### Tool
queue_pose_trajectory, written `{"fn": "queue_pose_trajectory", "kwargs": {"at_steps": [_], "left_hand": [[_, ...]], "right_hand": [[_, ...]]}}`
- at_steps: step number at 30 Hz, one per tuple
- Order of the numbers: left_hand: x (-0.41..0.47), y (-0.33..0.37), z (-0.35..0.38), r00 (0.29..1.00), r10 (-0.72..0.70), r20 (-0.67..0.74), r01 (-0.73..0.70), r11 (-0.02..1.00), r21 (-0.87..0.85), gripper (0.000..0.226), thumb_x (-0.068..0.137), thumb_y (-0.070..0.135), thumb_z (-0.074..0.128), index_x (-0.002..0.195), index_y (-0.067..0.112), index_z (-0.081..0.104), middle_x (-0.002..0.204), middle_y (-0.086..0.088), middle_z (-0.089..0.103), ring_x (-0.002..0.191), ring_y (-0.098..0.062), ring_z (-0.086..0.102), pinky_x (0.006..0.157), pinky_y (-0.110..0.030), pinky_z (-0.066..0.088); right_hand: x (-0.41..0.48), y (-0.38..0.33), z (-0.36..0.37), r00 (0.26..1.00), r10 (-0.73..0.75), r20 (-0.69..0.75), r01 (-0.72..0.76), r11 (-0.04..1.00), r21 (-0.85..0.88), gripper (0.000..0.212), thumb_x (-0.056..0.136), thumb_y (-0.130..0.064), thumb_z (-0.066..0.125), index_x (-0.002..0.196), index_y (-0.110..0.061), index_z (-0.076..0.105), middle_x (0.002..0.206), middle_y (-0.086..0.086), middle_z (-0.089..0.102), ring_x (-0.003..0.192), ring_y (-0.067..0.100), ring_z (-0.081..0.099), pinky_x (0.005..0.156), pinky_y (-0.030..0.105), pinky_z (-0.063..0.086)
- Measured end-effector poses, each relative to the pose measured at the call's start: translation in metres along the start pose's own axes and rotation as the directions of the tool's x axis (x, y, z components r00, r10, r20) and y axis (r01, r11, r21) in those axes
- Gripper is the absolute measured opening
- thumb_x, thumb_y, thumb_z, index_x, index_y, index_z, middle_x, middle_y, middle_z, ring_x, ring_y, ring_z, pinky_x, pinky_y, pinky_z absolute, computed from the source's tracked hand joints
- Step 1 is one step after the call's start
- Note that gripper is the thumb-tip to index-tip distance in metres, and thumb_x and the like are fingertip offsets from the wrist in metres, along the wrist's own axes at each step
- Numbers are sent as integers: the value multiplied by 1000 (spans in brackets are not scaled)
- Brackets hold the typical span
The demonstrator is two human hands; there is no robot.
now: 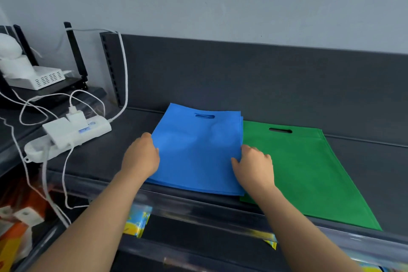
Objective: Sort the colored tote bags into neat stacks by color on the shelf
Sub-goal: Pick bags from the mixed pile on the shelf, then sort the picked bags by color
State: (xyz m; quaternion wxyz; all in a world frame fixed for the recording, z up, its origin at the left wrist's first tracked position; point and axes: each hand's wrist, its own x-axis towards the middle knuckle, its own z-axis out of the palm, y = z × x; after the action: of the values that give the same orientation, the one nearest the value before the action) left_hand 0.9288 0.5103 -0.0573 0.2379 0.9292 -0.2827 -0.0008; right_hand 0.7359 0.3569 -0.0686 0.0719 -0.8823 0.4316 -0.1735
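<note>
Blue tote bags (196, 150) lie stacked flat, edges gripped by left hand (141, 158) and right hand (254, 166).

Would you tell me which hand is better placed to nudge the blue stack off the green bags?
Probably the right hand: it holds the blue stack where it overlaps the green bags.

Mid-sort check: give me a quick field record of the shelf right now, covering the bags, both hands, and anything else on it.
Blue bags: stacked flat on the shelf, handle cutouts toward the back, edges slightly fanned.
Green bags: flat, right of the blue bags, edges meeting.
Left hand: at the blue bags' left edge; grip unclear.
Right hand: holds the blue bags' right edge, thumb on top.
Other: white power strip with cables, left of the bags.
</note>
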Motion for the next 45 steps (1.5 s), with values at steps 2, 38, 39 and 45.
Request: {"fn": "queue_pose_trajectory", "kwargs": {"at_steps": [2,38,39,45], "left_hand": [[0,-2,4,1000,1,2,-1,999,33,15,95,15,48,104,3,48,106,-14,53,87,-29,52,68,-36,40],[-219,364,115,661,748,-55,-750,658,-65,33,91,35,54,119,20,65,115,4,66,103,-22,56,90,-34,44],[-229,381,122,655,753,-55,-755,652,-73,33,91,35,55,118,19,65,114,4,67,103,-23,56,89,-35,44],[-287,469,160,616,787,-43,-784,606,-135,34,92,35,53,121,19,62,114,4,65,106,-22,54,89,-34,43]], "right_hand": [[-1,-1,3,1000,-17,-3,17,997,-70,20,92,-32,47,83,-14,48,83,1,50,76,23,47,78,34,33],[-146,357,-186,915,271,-299,-309,947,-87,30,87,-27,61,111,-10,65,112,4,68,104,28,62,82,34,48],[-153,376,-193,913,280,-296,-323,941,-105,30,88,-27,60,111,-10,65,112,4,68,104,28,61,82,34,48],[-192,476,-232,894,323,-311,-382,911,-152,39,93,-31,53,128,-16,55,125,-3,61,113,20,57,88,29,45]]}}
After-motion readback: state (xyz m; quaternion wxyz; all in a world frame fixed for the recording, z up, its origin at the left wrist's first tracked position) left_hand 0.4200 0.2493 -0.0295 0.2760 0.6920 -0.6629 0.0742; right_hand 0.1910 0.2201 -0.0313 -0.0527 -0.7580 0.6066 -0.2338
